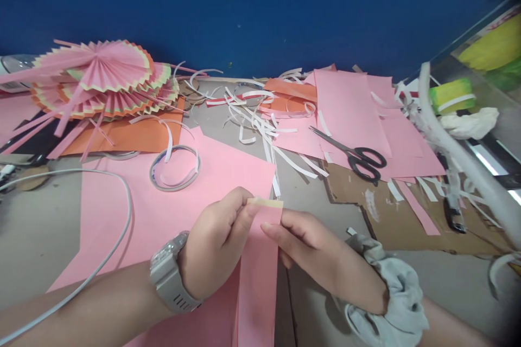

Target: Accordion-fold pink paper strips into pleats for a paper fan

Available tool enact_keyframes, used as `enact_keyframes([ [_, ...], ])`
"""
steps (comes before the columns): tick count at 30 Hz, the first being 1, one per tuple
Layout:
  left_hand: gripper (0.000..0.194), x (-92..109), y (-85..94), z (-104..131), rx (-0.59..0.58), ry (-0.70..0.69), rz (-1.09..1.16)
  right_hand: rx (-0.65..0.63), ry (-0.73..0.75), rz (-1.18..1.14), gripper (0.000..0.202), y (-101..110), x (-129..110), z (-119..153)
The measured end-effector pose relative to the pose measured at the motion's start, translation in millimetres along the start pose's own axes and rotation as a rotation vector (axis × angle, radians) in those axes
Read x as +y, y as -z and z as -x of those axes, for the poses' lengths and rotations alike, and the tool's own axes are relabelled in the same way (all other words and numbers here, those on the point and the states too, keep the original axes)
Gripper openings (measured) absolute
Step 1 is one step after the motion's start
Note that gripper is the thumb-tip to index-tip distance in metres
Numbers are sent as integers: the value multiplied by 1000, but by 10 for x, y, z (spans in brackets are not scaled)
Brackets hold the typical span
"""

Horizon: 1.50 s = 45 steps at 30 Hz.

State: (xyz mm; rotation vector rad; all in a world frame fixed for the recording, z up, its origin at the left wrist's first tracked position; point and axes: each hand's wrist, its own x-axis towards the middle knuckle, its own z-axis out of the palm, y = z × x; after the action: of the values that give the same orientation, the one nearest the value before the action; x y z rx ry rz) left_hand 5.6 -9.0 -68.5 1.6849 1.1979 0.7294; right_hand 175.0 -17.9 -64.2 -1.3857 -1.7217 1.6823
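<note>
A long folded pink paper strip (260, 276) with a pale yellow top edge stands between my hands, near the bottom middle. My left hand (222, 233) pinches its upper left corner, thumb on the front. From the right, my right hand (311, 244) grips the strip with the thumb on its face and the fingers behind. Beneath and to the left lie large pink sheets (134, 206). A tape roll (151, 173) rests on them, with curled white strips inside and over it.
Pleated pink paper fans (109, 70) are piled at the back left. Black scissors (354, 156) lie on pink sheets and cardboard (391, 227) at the right. White paper strips (260, 124) are scattered mid-table. A white cable (129, 200) crosses my left forearm. A blue wall stands behind.
</note>
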Motion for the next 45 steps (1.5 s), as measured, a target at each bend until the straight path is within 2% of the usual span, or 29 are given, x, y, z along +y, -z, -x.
enact_keyframes([
  [7,25,-7,-13,-11,57,70,11,-55,3,-124,29,-54,17,-11],
  [12,25,-7,-30,-26,94,70,76,3,-9,-89,30,-66,-21,-4],
  [21,24,-5,-27,-32,148,44,66,-78,-9,-116,25,-58,-24,-31],
  [26,24,-6,-16,-59,179,41,41,-77,33,-75,29,-71,-39,-17],
  [34,22,-44,17,-88,205,-9,-26,-86,18,-34,33,-69,-39,-14],
  [40,19,-38,35,-110,276,-81,-101,-46,-21,24,37,-95,-32,-8],
  [45,20,-40,51,-137,287,-51,-107,-59,-55,24,37,-102,-33,2],
])
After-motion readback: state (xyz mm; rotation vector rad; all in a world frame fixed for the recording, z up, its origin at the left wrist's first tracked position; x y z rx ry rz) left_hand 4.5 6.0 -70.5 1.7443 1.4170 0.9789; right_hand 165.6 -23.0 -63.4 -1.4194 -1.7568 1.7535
